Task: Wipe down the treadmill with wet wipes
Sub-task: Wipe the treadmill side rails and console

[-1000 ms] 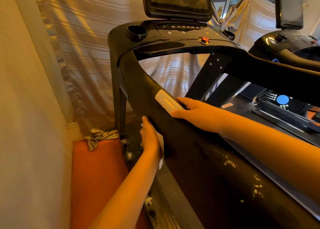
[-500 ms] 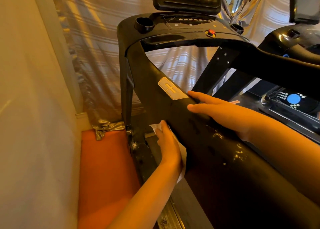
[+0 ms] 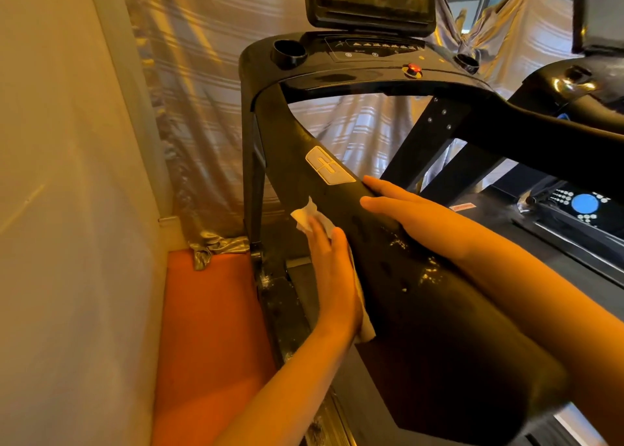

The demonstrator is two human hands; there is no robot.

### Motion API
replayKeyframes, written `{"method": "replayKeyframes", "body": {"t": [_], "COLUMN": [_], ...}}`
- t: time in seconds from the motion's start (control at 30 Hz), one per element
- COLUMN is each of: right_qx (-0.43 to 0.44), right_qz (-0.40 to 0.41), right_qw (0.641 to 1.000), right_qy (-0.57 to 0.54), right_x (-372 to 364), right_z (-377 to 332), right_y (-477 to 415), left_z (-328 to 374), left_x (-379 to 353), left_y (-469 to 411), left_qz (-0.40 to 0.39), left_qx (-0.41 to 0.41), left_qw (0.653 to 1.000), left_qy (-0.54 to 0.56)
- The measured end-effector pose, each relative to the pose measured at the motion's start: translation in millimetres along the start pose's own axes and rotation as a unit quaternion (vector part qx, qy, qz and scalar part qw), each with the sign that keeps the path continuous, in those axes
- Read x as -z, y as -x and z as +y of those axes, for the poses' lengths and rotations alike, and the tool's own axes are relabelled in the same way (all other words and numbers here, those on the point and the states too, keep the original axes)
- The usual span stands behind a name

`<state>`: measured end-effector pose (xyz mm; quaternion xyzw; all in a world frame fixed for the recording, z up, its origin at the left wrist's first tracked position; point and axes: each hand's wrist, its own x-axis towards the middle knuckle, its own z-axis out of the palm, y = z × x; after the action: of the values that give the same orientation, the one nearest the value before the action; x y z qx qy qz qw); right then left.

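A black treadmill fills the view, and its broad left handrail runs from the console down toward me. My left hand lies flat against the rail's outer side and presses a white wet wipe onto it; the wipe's corners stick out above the fingertips and below the palm. My right hand rests on top of the rail with straight fingers, just below a pale logo plate. Wet streaks glisten on the rail beside the right wrist.
A wall stands close on the left, with a narrow strip of orange floor between it and the treadmill base. Striped curtains hang behind. A second treadmill stands at the right. The running deck lies below the right arm.
My left hand has slid the wipe down the rail's outer side toward me. My right hand has moved off the logo plate to just below it. The head camera has moved closer.
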<state>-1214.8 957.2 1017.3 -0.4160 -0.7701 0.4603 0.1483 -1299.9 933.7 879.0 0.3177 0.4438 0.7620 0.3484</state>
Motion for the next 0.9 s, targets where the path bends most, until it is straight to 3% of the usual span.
{"method": "replayKeyframes", "body": {"t": [0.17,0.23,0.3,0.47,0.6,0.67,0.7,0.8,0.9], "right_qx": [0.009,0.008,0.01,0.018,0.014,0.016,0.017,0.018,-0.002], "right_qz": [0.016,0.019,0.022,0.026,0.026,0.028,0.025,0.021,0.024], "right_qw": [1.0,1.0,1.0,1.0,1.0,0.999,1.0,0.999,1.0], "right_qy": [0.023,0.019,0.016,-0.001,-0.004,0.003,-0.001,-0.036,-0.016], "right_x": [3.2,3.9,3.2,3.0,3.7,4.1,3.8,5.3,10.1], "right_z": [7.5,10.1,10.7,12.0,12.8,12.5,13.9,12.9,24.2], "right_y": [-5.7,-7.1,-8.2,-9.4,-7.6,-8.2,-9.2,-1.5,3.7], "left_z": [32.9,44.4,52.5,70.1,91.6,95.8,95.4,97.2,100.8], "left_x": [0.1,4.3,11.7,21.5,13.3,9.7,8.5,0.4,-4.8], "left_y": [-26.9,-49.4,-82.0,-165.6,-179.9,-176.0,-172.4,-145.6,-107.1], "left_qz": [-0.047,-0.083,-0.143,-0.218,-0.215,-0.24,-0.247,-0.265,-0.265], "left_qx": [-0.106,-0.196,-0.271,-0.25,-0.205,-0.189,-0.177,-0.263,-0.28], "left_qw": [0.985,0.951,0.894,0.809,0.796,0.744,0.734,0.654,0.643], "left_qy": [-0.124,-0.225,-0.327,-0.485,-0.527,-0.594,-0.608,-0.658,-0.662]}}
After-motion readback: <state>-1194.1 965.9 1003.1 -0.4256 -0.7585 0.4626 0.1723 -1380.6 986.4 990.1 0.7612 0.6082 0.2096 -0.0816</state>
